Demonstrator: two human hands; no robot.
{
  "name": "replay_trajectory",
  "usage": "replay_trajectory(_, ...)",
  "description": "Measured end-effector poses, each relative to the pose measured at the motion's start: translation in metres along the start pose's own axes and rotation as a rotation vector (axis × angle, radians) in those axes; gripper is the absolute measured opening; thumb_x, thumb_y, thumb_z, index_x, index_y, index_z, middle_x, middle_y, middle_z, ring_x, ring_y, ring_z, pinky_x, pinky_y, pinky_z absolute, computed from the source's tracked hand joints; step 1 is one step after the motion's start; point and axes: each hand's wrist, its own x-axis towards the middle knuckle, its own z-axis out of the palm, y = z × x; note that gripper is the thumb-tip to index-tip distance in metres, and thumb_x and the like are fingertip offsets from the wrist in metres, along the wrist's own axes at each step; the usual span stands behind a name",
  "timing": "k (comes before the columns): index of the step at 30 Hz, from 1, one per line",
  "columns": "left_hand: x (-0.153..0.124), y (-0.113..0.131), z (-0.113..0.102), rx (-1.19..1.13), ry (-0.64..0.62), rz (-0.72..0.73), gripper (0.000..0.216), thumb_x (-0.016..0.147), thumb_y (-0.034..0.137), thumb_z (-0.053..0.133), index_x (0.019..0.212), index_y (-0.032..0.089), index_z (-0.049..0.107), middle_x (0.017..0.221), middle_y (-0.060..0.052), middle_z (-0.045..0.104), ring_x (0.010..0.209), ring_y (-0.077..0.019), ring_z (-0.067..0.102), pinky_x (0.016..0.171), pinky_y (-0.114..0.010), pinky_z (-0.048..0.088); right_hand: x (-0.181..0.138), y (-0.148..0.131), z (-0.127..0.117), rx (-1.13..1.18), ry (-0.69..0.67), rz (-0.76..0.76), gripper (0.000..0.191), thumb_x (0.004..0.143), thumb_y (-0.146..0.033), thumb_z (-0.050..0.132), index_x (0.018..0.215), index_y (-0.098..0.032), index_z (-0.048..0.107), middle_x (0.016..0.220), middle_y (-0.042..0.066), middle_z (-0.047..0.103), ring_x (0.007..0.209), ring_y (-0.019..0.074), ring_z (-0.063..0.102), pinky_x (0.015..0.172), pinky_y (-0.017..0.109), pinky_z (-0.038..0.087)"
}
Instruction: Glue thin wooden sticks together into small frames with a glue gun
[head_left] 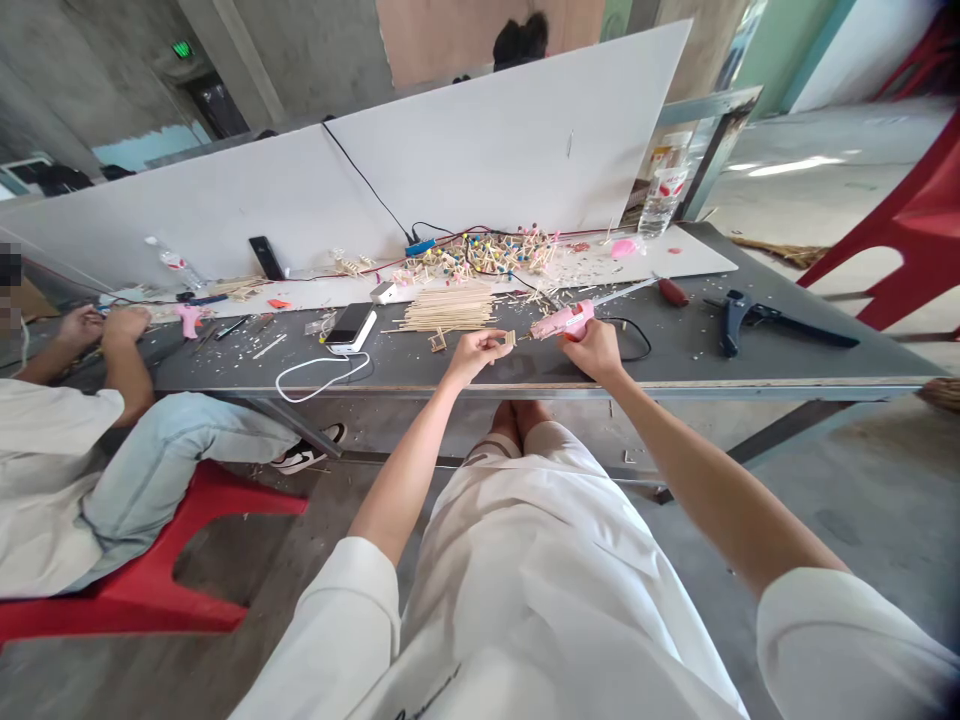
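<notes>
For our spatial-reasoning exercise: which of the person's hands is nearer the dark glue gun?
Right. The right hand, holding the pink glue gun, is left of the dark glue gun; the left hand, pinching sticks, farther left.

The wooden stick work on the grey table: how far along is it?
Likely done: a heap of small stick pieces with coloured tips lies by the white board. In hand: the left hand holds a small wooden stick piece, and the right hand aims a pink glue gun at it. Remaining: a pile of plain wooden sticks.
</notes>
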Motion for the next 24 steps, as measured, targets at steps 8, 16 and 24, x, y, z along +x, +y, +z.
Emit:
replay_trajectory(8, -0.0007, 0.0007, 0.0001, 0.029, -0.001, 0.024, 0.057, 0.071, 0.048, 0.087, 0.115, 0.013, 0.075, 0.079, -0.003, 0.071, 0.057, -0.0075, 0.051, 0.054, -0.023, 0.039, -0.0004, -0.0037, -0.0023, -0.020, -0.022, 0.019, 0.023, 0.067, -0.038, 0.065, 0.061, -0.019, 0.054, 0.055, 0.003, 0.051, 0.053, 0.0169, 0.047, 0.052, 0.030, 0.032)
replay_trajectory(16, 0.0000, -0.0012, -0.0008, 0.038, -0.007, 0.033, 0.056, 0.073, 0.050, 0.085, 0.114, 0.014, 0.075, 0.078, -0.003, 0.071, 0.057, -0.0083, 0.051, 0.052, -0.023, 0.038, 0.0005, -0.0008, 0.0007, -0.044, -0.022, 0.009, 0.023, 0.068, -0.039, 0.064, 0.065, -0.017, 0.059, 0.057, 0.005, 0.054, 0.055, 0.0187, 0.050, 0.054, 0.030, 0.033)
replay_trajectory(24, 0.0001, -0.0011, -0.0006, 0.041, 0.001, 0.024, 0.056, 0.072, 0.050, 0.086, 0.113, 0.013, 0.075, 0.078, -0.004, 0.071, 0.057, -0.0081, 0.052, 0.052, -0.023, 0.038, 0.0006, -0.0021, 0.0003, -0.041, -0.023, 0.017, 0.024, 0.068, -0.040, 0.064, 0.067, -0.016, 0.061, 0.058, 0.006, 0.056, 0.055, 0.0193, 0.051, 0.055, 0.031, 0.035)
